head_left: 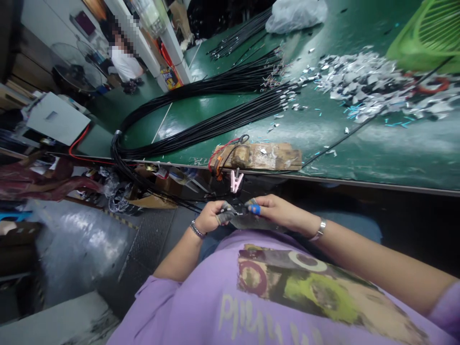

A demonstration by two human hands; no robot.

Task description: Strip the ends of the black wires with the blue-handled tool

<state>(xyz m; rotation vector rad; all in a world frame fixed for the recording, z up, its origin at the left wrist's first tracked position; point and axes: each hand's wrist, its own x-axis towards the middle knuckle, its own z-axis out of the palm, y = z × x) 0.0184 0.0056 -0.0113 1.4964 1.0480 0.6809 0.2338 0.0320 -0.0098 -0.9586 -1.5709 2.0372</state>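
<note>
While black cable (241,210) is pinched between left hand (212,218) and right hand (278,211), seemingly for steadiness, it is held below bench (190,111) edge | pink clip (236,182) is positioned just beyond | bundle (215,128) is looped, apparently for compactness.

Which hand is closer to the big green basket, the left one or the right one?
Right. The basket is across the table, ahead and to the right of the right hand; the left hand is farther left of it.
</note>
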